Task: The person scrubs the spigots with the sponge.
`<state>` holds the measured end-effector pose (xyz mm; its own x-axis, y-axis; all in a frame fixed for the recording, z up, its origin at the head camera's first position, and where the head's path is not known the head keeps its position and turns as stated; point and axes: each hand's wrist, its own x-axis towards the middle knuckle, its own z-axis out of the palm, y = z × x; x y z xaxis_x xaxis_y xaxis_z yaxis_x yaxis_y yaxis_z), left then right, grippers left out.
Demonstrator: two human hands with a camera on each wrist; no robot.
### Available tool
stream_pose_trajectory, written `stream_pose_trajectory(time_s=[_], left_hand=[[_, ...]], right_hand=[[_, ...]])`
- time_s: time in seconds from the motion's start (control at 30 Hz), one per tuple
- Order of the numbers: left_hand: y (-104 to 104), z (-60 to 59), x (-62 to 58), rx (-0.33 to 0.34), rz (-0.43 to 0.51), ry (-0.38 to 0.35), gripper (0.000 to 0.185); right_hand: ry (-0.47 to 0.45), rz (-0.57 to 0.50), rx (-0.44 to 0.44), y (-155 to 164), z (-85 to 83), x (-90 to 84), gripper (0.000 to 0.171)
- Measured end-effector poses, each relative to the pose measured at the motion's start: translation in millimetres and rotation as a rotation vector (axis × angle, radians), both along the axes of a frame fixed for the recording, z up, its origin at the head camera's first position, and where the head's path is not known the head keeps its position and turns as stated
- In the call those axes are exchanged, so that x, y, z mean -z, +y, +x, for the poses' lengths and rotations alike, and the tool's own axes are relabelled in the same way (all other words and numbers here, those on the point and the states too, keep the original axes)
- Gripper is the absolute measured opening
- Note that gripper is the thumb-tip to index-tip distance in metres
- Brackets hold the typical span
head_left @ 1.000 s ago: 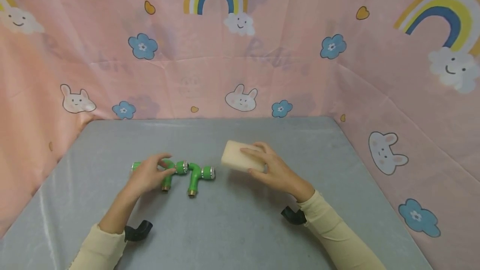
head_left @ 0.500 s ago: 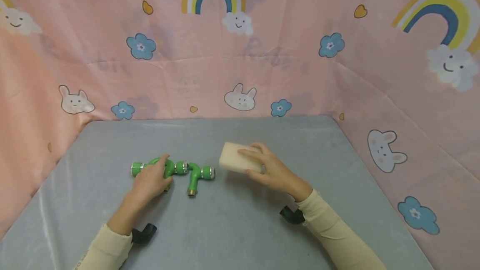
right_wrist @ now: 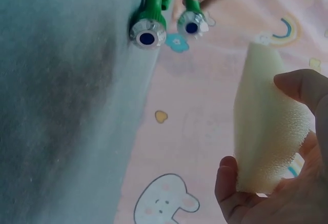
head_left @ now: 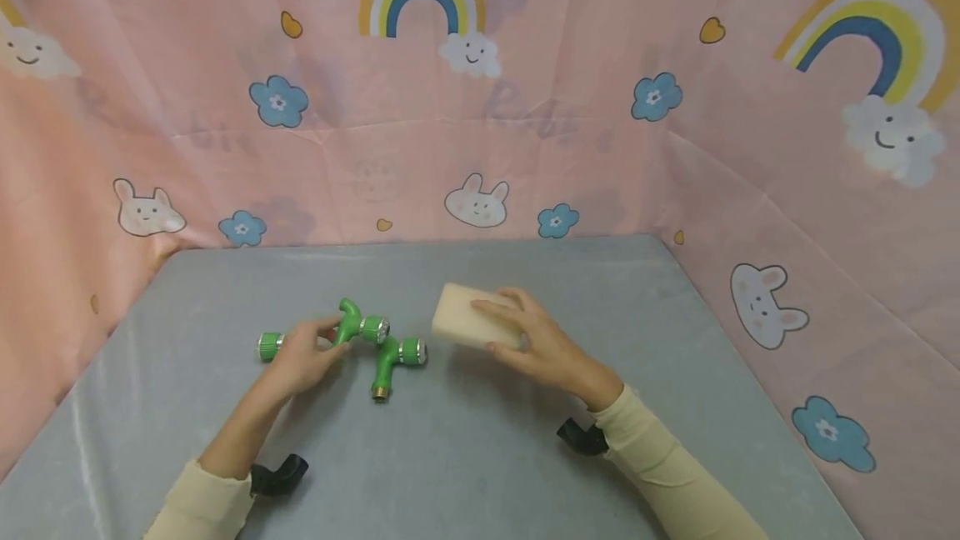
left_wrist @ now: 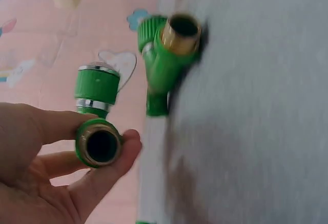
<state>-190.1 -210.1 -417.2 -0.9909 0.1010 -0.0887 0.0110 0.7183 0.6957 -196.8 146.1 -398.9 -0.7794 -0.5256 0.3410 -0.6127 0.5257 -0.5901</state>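
Far left, the knob of one green tap (head_left: 270, 346) pokes out past the left hand (head_left: 300, 359). That hand's pinching a second tap (head_left: 350, 326) by its slim pipe, off the table (head_left: 480, 457), I'd guess because it's easier to grip than the fat knob. A third tap (head_left: 384, 367) lies just beside it. Then there's a sponge (head_left: 463, 315), held up between thumb and fingers of the right hand (head_left: 553, 350), probably lightly since it looks squishy.

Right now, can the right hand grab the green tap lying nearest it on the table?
Probably not as is: the right hand holds the cream sponge. Once emptied, its way to the green tap looks free, though the left hand holds a second tap close by.
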Motion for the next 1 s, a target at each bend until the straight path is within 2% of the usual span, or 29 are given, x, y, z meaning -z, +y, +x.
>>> stream_pose_trajectory(time_s=[0.17,0.3,0.53,0.67,0.77,1.0], left_hand=[[16,5.3,-2.7,-0.002,0.222,-0.024,0.058],[31,12.2,-5.5,0.020,0.338,-0.036,0.058],[53,26.1,-11.1,0.091,0.377,0.000,0.060],[60,31.3,-11.8,0.159,0.455,-0.009,0.062],[63,32.7,-12.5,0.180,0.504,-0.011,0.063],[55,31.7,-16.9,0.107,0.510,0.032,0.060]], right_hand=[[0.092,-0.030,-0.023,-8,4.7,0.4,0.055],[0.182,-0.012,-0.057,-20,10.6,0.9,0.053],[0.242,0.078,-0.052,-33,21.4,5.0,0.054],[0.284,0.141,-0.047,-37,26.5,8.0,0.057],[0.298,0.161,-0.031,-38,28.1,8.3,0.060],[0.246,0.191,0.050,-23,21.7,-4.1,0.055]])
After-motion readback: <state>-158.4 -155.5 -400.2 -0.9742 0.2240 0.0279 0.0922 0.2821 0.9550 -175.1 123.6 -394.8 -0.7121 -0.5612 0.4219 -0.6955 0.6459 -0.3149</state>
